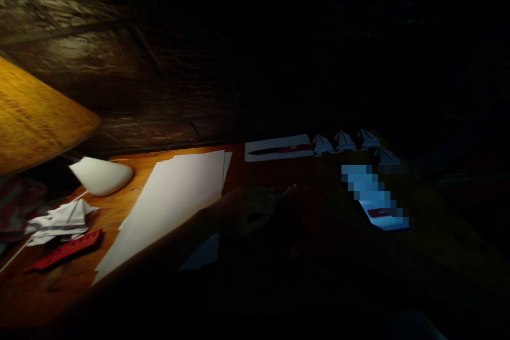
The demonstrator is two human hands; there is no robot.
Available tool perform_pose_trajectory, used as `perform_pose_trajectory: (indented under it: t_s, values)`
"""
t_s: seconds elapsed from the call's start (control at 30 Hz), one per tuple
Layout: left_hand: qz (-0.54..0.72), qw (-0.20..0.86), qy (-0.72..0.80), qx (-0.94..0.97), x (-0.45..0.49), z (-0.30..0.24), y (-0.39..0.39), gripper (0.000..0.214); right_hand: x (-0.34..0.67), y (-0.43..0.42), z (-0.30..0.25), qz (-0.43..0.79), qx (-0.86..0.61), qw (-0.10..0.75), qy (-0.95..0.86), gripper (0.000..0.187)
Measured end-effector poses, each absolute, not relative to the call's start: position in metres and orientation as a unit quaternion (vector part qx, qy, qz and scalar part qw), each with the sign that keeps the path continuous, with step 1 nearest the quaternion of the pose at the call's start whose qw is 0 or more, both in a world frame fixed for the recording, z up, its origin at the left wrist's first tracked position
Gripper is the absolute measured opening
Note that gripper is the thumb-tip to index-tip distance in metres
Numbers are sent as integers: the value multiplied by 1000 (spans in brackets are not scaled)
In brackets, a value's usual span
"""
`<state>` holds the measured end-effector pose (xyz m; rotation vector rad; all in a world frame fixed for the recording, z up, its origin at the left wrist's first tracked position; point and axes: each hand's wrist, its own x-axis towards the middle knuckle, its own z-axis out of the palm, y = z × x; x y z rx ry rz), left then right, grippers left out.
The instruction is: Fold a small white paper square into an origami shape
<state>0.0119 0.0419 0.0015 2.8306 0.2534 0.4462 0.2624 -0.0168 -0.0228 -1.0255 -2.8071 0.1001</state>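
The scene is very dark. My left forearm crosses the wooden table (131,170) from the lower left, over a stack of white paper sheets (175,191). My left hand (255,207) lies in shadow just right of the sheets, and its fingers are too dim to make out. A small pale paper piece (203,254) shows under the arm. My right hand is not visible.
A yellow lampshade (35,117) and a white lamp base (101,175) stand at the left, with folded paper (64,218) and a red strip (67,249) below them. Farther back lie a knife on a white sheet (279,149), several folded paper shapes (345,141) and a lit phone (374,196).
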Motion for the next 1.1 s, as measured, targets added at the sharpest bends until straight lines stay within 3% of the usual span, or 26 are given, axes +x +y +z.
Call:
perform_pose_trajectory:
  t_s: [0.1, 0.3, 0.6, 0.87, 1.1]
  values:
    - [145, 139, 88, 976, 13, 1, 43, 16, 260, -16, 1, 44, -348, 83, -933, 68]
    - [129, 157, 135, 970, 16, -2, 40, 17, 266, -1, 10, 106, -396, 120, -904, 25]
    - [167, 189, 139, 958, 19, -6, 38, 27, 278, 20, 0, 138, -365, 175, -904, 22]
    - [168, 175, 138, 960, 20, -4, 38, 24, 284, 23, -3, 139, -347, 174, -911, 28]
    - [160, 153, 135, 966, 18, -8, 40, 38, 290, 27, -10, 153, -345, 188, -907, 31]
